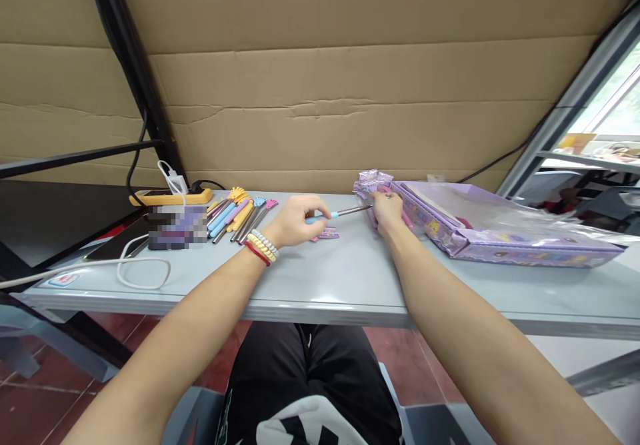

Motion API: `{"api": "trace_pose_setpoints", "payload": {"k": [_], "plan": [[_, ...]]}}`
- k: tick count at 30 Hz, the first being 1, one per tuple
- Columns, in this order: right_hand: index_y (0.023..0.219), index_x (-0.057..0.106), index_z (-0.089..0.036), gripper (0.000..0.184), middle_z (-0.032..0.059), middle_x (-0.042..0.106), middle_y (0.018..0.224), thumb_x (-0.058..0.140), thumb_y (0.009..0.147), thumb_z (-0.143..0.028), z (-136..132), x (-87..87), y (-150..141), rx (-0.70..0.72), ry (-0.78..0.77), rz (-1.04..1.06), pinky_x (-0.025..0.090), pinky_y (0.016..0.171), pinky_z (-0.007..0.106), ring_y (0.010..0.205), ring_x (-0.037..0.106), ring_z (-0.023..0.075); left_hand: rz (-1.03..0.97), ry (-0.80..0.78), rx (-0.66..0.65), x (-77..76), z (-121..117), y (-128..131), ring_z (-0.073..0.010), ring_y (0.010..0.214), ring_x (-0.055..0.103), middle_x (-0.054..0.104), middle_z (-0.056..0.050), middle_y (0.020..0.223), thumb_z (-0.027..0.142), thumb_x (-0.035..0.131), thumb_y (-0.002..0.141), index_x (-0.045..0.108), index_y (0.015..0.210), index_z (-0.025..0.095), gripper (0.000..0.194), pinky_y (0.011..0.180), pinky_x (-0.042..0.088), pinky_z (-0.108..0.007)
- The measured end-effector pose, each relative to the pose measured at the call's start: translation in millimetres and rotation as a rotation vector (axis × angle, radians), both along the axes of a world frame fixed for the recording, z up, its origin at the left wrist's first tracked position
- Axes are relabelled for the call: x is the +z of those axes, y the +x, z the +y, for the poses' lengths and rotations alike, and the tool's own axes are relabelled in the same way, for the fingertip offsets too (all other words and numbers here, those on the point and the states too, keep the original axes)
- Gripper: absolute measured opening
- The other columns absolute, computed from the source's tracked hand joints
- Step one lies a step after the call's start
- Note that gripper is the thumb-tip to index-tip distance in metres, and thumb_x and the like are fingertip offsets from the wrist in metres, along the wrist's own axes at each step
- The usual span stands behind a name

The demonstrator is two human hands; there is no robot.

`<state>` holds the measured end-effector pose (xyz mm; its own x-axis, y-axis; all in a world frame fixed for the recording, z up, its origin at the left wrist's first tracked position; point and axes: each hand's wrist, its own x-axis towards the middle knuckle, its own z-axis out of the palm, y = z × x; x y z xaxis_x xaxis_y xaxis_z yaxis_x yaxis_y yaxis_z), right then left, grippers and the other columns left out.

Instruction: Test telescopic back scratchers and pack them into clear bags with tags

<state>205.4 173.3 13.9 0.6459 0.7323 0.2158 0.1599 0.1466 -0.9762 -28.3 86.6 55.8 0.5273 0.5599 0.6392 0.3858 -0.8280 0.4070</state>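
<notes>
My left hand (299, 222), with a beaded bracelet and a red cord at its wrist, pinches the blue handle of a telescopic back scratcher (353, 210). Its metal rod runs right to my right hand (388, 210), whose fingers are closed around the far end; the head there is hidden. Just beyond my right hand lie crinkled purple wrappers (373, 182), with something pink partly showing below. A small pink-purple printed piece (327, 233) rests on the table under the rod. To the left, several back scratchers (233, 218) with yellow, blue and pink hand-shaped heads lie in a pile.
A purple printed box (530, 255) with clear plastic film stands at the right of the grey table (320, 278). At the left are a yellow power strip (173, 197), a dark phone (117, 242) and a white cable (143, 285). A cardboard panel (320, 78) closes the back.
</notes>
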Motion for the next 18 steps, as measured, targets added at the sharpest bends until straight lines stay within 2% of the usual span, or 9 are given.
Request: {"api": "trace_pose_setpoints", "payload": {"k": [1, 3, 9, 15, 18], "plan": [[0.068, 0.047, -0.022, 0.017, -0.0022, 0.050, 0.060, 0.064, 0.065, -0.024, -1.6, 0.6, -2.2, -0.083, -0.045, -0.048, 0.042, 0.059, 0.028, 0.062, 0.050, 0.0158, 0.023, 0.043, -0.015, -2.1, -2.7, 4.0, -0.0118, 0.066, 0.055, 0.067, -0.005, 0.080, 0.017, 0.053, 0.072, 0.066, 0.073, 0.017, 0.013, 0.063, 0.045, -0.025], [0.066, 0.048, -0.022, 0.018, -0.0006, 0.053, 0.064, 0.065, 0.062, -0.025, -4.4, 1.2, -6.6, -0.120, -0.107, -0.134, 0.044, 0.065, 0.030, 0.069, 0.052, 0.0177, 0.068, 0.102, -0.016, -6.5, -7.5, 11.4, -0.0139, 0.073, 0.058, 0.067, -0.005, 0.081, 0.017, 0.052, 0.073, 0.064, 0.070, 0.018, 0.013, 0.070, 0.047, -0.027], [0.066, 0.048, -0.023, 0.017, 0.0033, 0.057, 0.069, 0.061, 0.058, -0.018, -12.7, 2.4, -21.4, -0.070, -0.151, -0.299, 0.043, 0.070, 0.033, 0.075, 0.055, 0.0219, 0.064, 0.180, 0.057, -17.3, -8.9, 20.3, -0.0137, 0.072, 0.057, 0.064, -0.006, 0.081, 0.018, 0.050, 0.076, 0.063, 0.070, 0.019, 0.014, 0.071, 0.047, -0.026], [0.067, 0.046, -0.023, 0.020, 0.0036, 0.055, 0.065, 0.060, 0.054, -0.015, -23.5, 10.7, -34.4, -0.048, -0.113, -0.296, 0.042, 0.072, 0.034, 0.077, 0.055, 0.0237, 0.039, 0.167, 0.092, -19.1, -4.2, 17.1, -0.0127, 0.071, 0.056, 0.063, -0.004, 0.080, 0.017, 0.052, 0.075, 0.062, 0.068, 0.019, 0.013, 0.069, 0.046, -0.025], [0.066, 0.048, -0.023, 0.017, 0.0033, 0.054, 0.063, 0.061, 0.056, -0.018, -24.1, 14.1, -32.3, -0.035, -0.104, -0.311, 0.042, 0.073, 0.034, 0.076, 0.055, 0.0238, 0.039, 0.170, 0.110, -17.1, -3.5, 17.4, -0.0129, 0.072, 0.057, 0.064, -0.005, 0.083, 0.017, 0.054, 0.073, 0.064, 0.069, 0.018, 0.011, 0.069, 0.046, -0.025]]}}
